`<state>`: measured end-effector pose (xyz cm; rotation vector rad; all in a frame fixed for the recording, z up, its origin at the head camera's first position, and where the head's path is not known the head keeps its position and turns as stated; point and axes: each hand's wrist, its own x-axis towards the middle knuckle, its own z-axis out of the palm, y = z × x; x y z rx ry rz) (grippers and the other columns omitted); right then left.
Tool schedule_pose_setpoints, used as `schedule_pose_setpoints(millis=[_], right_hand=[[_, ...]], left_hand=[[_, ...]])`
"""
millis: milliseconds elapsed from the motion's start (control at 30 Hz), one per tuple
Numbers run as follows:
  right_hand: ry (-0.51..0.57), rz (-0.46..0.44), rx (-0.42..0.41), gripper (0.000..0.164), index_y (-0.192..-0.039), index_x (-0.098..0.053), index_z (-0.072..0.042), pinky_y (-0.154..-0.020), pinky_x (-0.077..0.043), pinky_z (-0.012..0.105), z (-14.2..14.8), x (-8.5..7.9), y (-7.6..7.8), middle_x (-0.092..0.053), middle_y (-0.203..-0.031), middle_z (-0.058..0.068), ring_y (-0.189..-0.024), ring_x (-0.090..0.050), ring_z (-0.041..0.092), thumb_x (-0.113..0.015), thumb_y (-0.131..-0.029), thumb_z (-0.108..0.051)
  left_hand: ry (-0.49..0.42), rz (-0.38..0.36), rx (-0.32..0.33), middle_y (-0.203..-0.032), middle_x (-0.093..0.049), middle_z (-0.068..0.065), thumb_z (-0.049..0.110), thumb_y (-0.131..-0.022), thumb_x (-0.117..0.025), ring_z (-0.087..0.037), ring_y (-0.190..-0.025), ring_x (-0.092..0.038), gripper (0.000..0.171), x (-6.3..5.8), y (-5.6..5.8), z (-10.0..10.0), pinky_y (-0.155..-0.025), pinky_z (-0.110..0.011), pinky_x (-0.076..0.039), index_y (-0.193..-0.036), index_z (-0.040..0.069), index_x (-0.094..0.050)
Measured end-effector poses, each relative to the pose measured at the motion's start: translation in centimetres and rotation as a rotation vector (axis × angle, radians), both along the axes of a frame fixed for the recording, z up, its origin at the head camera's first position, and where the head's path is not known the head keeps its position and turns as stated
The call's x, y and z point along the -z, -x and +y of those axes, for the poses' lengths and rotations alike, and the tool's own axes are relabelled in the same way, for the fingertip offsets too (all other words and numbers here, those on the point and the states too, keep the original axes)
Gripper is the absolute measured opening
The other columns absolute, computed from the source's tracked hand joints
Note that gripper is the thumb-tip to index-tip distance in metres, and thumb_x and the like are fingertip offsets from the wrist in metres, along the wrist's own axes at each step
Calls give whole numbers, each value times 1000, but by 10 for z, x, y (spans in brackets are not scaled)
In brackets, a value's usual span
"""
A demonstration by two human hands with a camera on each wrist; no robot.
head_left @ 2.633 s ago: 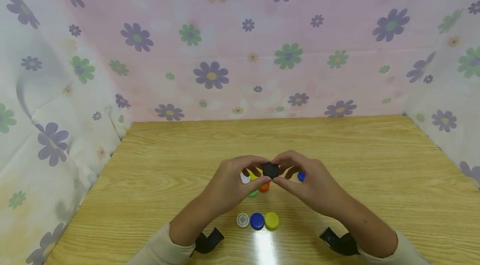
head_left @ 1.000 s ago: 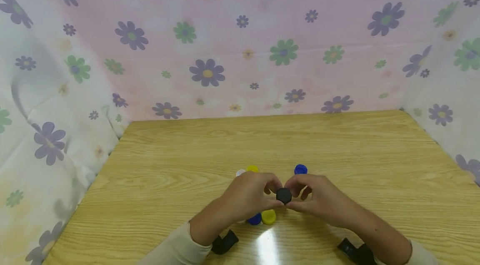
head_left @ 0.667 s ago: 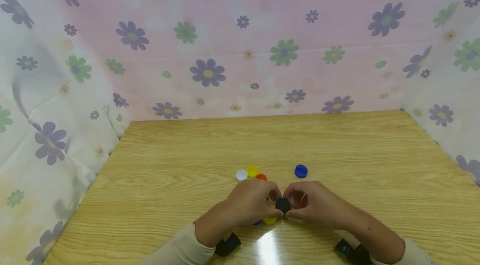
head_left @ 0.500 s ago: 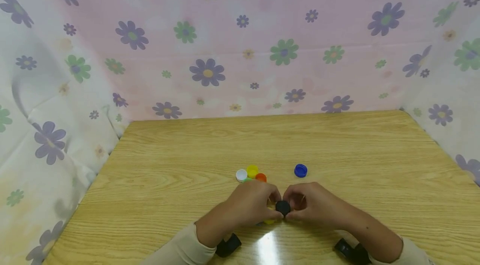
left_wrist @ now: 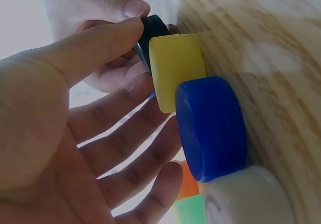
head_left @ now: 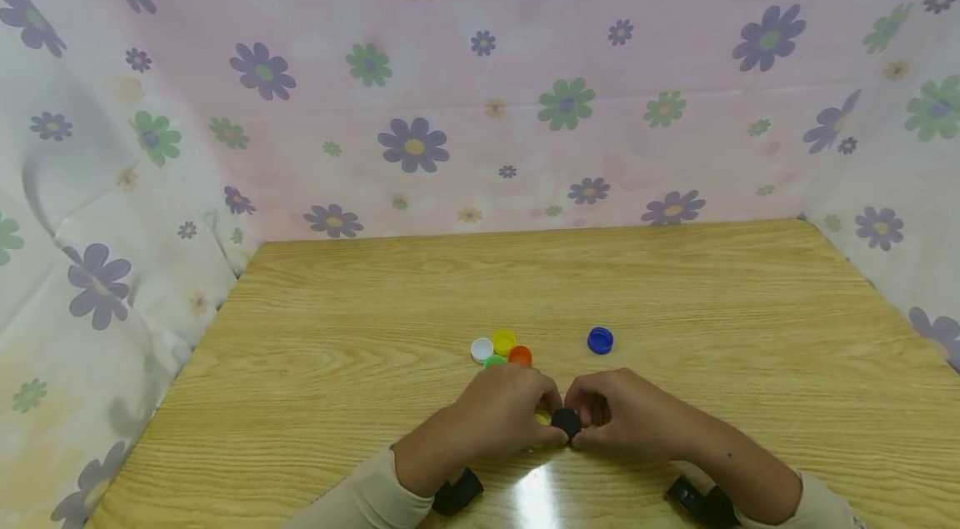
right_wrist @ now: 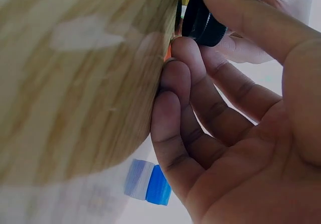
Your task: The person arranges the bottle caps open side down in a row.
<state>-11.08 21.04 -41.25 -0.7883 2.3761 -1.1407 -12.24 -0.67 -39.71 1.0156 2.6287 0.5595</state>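
A black bottle cap (head_left: 566,423) is pinched between thumb and fingers of both hands, low at the right end of a row of caps. My left hand (head_left: 504,411) grips its left side. From the right, my right hand (head_left: 630,418) holds it, the lower fingertips close to the tabletop in the right wrist view. Right beside the black cap stands a yellow cap (left_wrist: 178,71), followed by a blue cap (left_wrist: 213,128) and a white cap (left_wrist: 253,199). In the head view the left hand hides most of that row.
Beyond the left hand lie a white cap (head_left: 482,350), a yellow cap (head_left: 504,341), an orange cap (head_left: 521,356) and a partly covered green cap (head_left: 495,362). Another blue cap (head_left: 600,340) lies farther right on the wooden table (head_left: 375,304). Flowered cloth (head_left: 480,121) hangs behind.
Both hands have brought the black cap down and toward the body, from above the far group of caps to the right end of the near row. During the last half second it moves slightly lower.
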Motion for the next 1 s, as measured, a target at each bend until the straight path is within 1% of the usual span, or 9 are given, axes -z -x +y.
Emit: schedule_pose_setpoints(millis=[300, 633, 767, 1000], right_hand=[[-5, 12, -3, 20, -94, -67, -16, -61, -49, 21, 0, 0, 0, -58, -78, -10, -69, -53, 0, -81, -84, -27], [-23, 18, 2, 19, -93, -67, -17, -60, -48, 21, -1, 1, -1, -58, -77, -11, -69, -52, -1, -82, -83, -24], [-31, 22, 5, 19, -93, -67, -18, -61, -48, 21, -2, 1, -1, -58, -77, -11, -69, -52, -1, -82, -83, -24], [-36, 25, 6, 19, -92, -67, -18, -61, -48, 21, -2, 1, -1, -58, -77, -11, -69, -52, 0, -82, -83, -25]], left_hand=[[6, 33, 11, -87, -73, 18, 39, -80, -85, 7, -79, -59, 23, -1, -1, 1, -68, -13, -44, -92, 21, -77], [38, 123, 20, -80, -68, 18, 40, -77, -86, 7, -68, -50, 24, 2, -4, 4, -62, -15, -39, -89, 23, -77], [45, 137, 17, -79, -67, 18, 42, -77, -86, 6, -66, -49, 24, 2, -5, 4, -62, -15, -39, -89, 23, -77], [55, 146, 19, -80, -69, 17, 42, -76, -86, 5, -65, -49, 25, -1, -7, 3, -62, -16, -39, -90, 23, -77]])
